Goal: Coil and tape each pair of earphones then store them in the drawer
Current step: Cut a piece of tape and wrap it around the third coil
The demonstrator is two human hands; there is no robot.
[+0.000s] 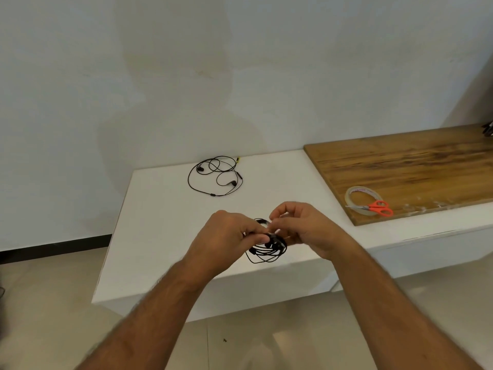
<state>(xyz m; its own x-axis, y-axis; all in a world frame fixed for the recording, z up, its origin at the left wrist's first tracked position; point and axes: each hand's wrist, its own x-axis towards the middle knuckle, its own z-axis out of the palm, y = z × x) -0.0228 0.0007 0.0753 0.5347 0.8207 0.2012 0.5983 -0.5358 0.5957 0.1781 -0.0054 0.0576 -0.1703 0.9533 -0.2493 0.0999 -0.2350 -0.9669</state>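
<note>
left hand (229,236) and right hand (306,231) both closed on a coiled black earphone bundle (268,248), held together above the near edge of the white counter (160,222). farther back on it, a second loose pair of earphones (216,176). to the right, well apart, tape roll (358,200) and orange scissors (378,208) touching on the wooden board (413,166).

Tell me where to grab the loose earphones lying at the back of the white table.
Pinch the loose earphones from above at the upper middle, where several loops cross, so one grasp probably gathers most strands. They lie flat and apart from everything; both hands are busy with the coiled pair.
</note>
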